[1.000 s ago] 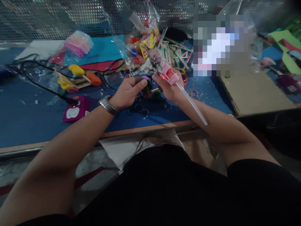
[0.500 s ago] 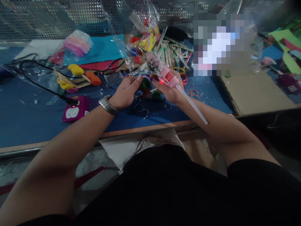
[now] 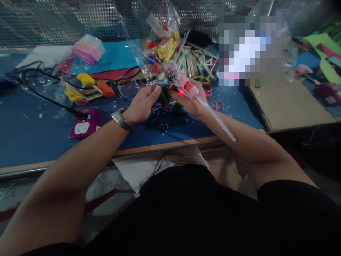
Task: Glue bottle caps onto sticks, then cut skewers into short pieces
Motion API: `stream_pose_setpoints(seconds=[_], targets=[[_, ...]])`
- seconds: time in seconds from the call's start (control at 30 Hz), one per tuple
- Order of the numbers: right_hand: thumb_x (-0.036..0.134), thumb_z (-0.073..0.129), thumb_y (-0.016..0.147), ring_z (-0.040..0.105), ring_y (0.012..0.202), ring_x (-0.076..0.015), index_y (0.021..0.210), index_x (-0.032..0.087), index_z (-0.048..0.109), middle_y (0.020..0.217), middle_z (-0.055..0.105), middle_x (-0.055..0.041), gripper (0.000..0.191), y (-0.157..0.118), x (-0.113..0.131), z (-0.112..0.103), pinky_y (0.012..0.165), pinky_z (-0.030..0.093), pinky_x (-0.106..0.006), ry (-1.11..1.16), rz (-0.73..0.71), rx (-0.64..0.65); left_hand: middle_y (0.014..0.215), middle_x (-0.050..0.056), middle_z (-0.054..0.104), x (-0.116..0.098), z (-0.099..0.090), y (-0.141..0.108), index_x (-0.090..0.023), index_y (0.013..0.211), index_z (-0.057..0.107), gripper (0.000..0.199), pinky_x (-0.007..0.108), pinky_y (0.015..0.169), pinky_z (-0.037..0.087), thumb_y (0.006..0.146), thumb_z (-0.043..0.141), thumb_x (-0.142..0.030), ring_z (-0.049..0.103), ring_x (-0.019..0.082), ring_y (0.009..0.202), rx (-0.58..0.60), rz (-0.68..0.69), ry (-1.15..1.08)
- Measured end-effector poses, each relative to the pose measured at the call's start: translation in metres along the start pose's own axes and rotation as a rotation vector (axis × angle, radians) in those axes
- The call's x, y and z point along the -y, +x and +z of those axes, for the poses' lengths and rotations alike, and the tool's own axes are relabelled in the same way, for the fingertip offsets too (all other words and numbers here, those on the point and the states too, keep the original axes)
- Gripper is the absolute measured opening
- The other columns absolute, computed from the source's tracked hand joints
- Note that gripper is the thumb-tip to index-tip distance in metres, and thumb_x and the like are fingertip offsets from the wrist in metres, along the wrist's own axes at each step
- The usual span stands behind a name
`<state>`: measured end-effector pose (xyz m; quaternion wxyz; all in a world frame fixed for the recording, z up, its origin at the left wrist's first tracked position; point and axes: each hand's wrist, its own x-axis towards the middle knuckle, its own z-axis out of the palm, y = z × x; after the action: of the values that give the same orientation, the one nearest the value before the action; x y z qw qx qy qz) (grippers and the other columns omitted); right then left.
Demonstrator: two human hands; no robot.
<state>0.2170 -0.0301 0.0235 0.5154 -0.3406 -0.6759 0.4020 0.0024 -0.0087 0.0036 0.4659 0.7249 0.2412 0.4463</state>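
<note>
Green cap [image 3: 164, 93] sits pinched in the left hand [image 3: 144, 104] over the tabletop [image 3: 34, 138], just beside the right hand [image 3: 195, 102]. The latter grips the pink glue gun [image 3: 183, 83], its long axis slanting forward-left.

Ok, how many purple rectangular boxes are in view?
2: one purple box at left, joined to a black cable; another box at far right, by brown cardboard. Others may be hidden.

The glue gun [image 3: 188, 88] is pink, its stick [image 3: 216, 118] whitish, the cap [image 3: 164, 93] green, the bench [image 3: 128, 142] blue, the box [image 3: 89, 122] purple and white.
</note>
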Motion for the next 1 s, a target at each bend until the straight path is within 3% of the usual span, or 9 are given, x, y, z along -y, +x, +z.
stream_pose_setpoints(seconds=[0.2,0.37,0.6,0.8,1.0], targets=[[0.065,0.09,0.087,0.067,0.081,-0.022,0.086,0.027,0.068,0.082,0.07,-0.0011,0.044,0.002,-0.002,-0.002,0.077,0.064,-0.038,-0.061,0.017,-0.03,0.084,0.003,0.071,-0.003,-0.002,-0.001,-0.024,0.107,0.075,0.055,0.033,0.075,0.056,0.103,0.067,-0.077,0.07,0.017,0.076,0.016,-0.012,0.023],[0.061,0.089,0.09,0.06,0.076,-0.0183,0.083,0.027,0.063,0.072,0.061,0.0018,0.043,0.002,0.002,-0.004,0.075,0.06,-0.035,-0.102,0.032,0.016,0.088,0.004,0.072,-0.014,0.0,-0.002,-0.02,0.108,0.076,0.06,0.032,0.076,0.056,0.102,0.066,-0.08,0.067,0.017,0.076,0.057,-0.031,0.115],[0.057,0.08,0.098,0.061,0.077,-0.0194,0.084,0.026,0.061,0.072,0.058,0.0016,0.039,0.001,-0.002,-0.005,0.078,0.063,-0.038,-0.064,-0.101,0.057,0.092,0.006,0.075,-0.003,0.0,-0.003,-0.023,0.112,0.078,0.056,0.032,0.073,0.057,0.098,0.074,-0.076,0.07,0.02,0.079,0.039,-0.076,-0.061],[0.056,0.079,0.098,0.065,0.081,-0.0226,0.087,0.026,0.061,0.079,0.062,-0.0004,0.037,0.001,-0.003,-0.007,0.082,0.066,-0.041,-0.064,-0.075,0.1,0.089,0.007,0.077,-0.004,0.001,-0.004,-0.023,0.114,0.079,0.053,0.034,0.076,0.057,0.102,0.07,-0.074,0.074,0.021,0.081,0.106,-0.06,-0.093],[0.063,0.079,0.096,0.064,0.077,-0.0216,0.084,0.026,0.057,0.077,0.06,-0.0004,0.044,0.001,0.006,-0.005,0.075,0.065,-0.04,-0.039,-0.076,0.122,0.09,0.006,0.076,-0.011,0.004,-0.003,-0.022,0.106,0.078,0.05,0.034,0.074,0.059,0.1,0.075,-0.072,0.076,0.022,0.082,0.099,-0.076,-0.153]])
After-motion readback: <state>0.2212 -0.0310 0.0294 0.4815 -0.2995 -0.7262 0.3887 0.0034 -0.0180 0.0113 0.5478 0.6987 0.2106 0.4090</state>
